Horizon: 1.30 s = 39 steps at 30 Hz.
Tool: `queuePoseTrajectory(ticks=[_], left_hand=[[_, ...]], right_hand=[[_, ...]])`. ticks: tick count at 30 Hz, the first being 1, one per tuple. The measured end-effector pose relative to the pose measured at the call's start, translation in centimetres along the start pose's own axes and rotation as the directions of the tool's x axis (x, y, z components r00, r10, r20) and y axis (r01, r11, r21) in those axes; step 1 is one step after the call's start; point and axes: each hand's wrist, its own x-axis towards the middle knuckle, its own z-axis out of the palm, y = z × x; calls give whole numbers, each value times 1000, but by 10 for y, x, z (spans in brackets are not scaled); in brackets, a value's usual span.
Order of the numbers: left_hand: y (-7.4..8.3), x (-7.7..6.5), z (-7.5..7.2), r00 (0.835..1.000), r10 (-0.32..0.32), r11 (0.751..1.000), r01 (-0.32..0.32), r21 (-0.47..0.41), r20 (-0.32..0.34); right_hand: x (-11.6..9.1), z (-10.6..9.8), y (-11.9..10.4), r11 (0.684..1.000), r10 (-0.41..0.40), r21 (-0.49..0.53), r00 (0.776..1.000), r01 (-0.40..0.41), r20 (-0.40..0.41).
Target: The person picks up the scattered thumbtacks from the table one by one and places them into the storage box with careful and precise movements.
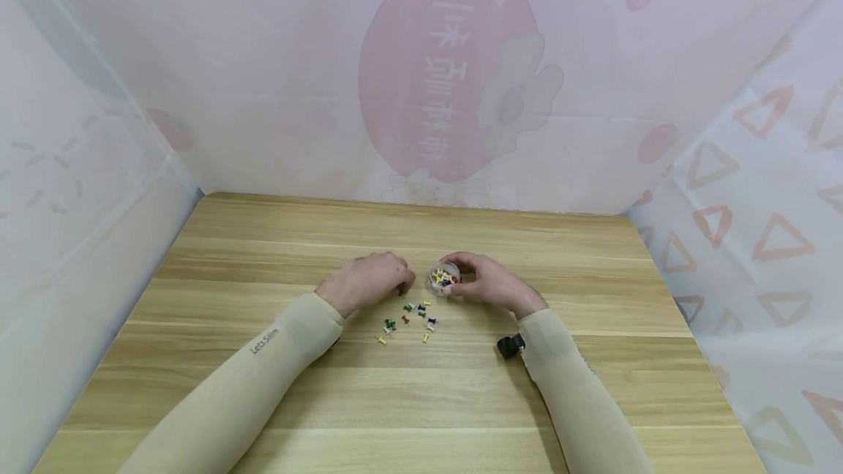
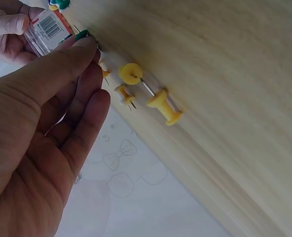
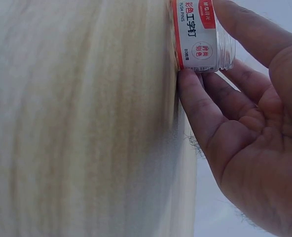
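A clear round jar [image 1: 440, 285] of push pins stands upright on the table, its open top showing white, yellow, red and dark pins. My right hand [image 1: 490, 282] grips it from the right side, thumb and fingers around its wall. In the right wrist view the jar's white and red label [image 3: 195, 34] reads "PUSH PINS". Just left of the jar, my left hand [image 1: 372, 280] pinches a green push pin [image 2: 82, 34] between thumb and fingertip. Loose push pins [image 1: 405, 320] in green, yellow, red, blue and white lie scattered in front of the hands.
Yellow push pins [image 2: 163, 106] lie on the wood below the left hand, with points exposed. A black wrist device [image 1: 510, 346] sits by the right cuff. Printed cloth walls [image 1: 296, 130] stand at the back and both sides of the wooden table [image 1: 369, 408].
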Motion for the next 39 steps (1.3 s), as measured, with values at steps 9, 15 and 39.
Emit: queuePoseTrajectory(ticks=[9,15,39], left_hand=[[7,-1,-5,999,9,999,-11,-49,-41],[9,3,-5,996,-9,996,1,-86,-89],[27,15,-8,974,-54,994,32,-101,-219]], right_hand=[[-2,0,-1,1000,-5,-5,1000,5,0],[-2,-1,-2,1000,-10,-3,1000,10,2],[-3,-2,-4,1000,10,-7,1000,-10,9]])
